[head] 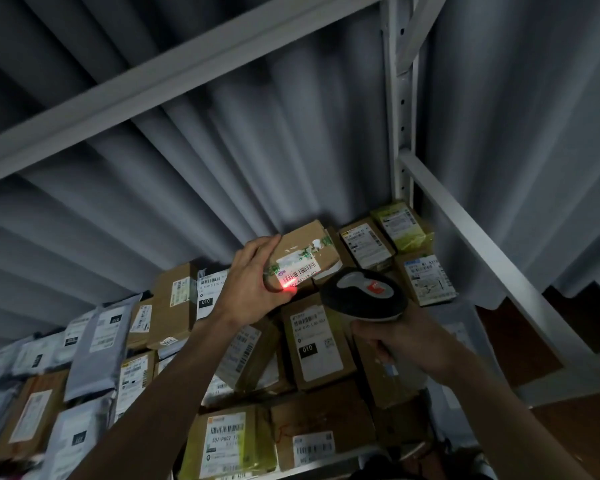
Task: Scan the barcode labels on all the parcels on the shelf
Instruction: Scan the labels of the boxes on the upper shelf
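Note:
My left hand (253, 282) grips the left end of a brown cardboard parcel (300, 252) and holds it tilted above the pile. A white barcode label (300, 271) shows on its front face. A red scanner spot glows at the label's lower left corner, by my thumb. My right hand (399, 341) grips the handle of a black and grey barcode scanner (362, 294), whose head points at that parcel from the right. Many other parcels (312, 344) lie on the shelf below, brown boxes and grey mailer bags with white labels.
A white metal shelf upright (400, 109) stands at the right, with a slanted rail (478, 247) running down from it. A white beam (153, 81) crosses overhead. Grey curtain folds hang behind. Yellow-green boxes (404, 225) sit at the back right corner.

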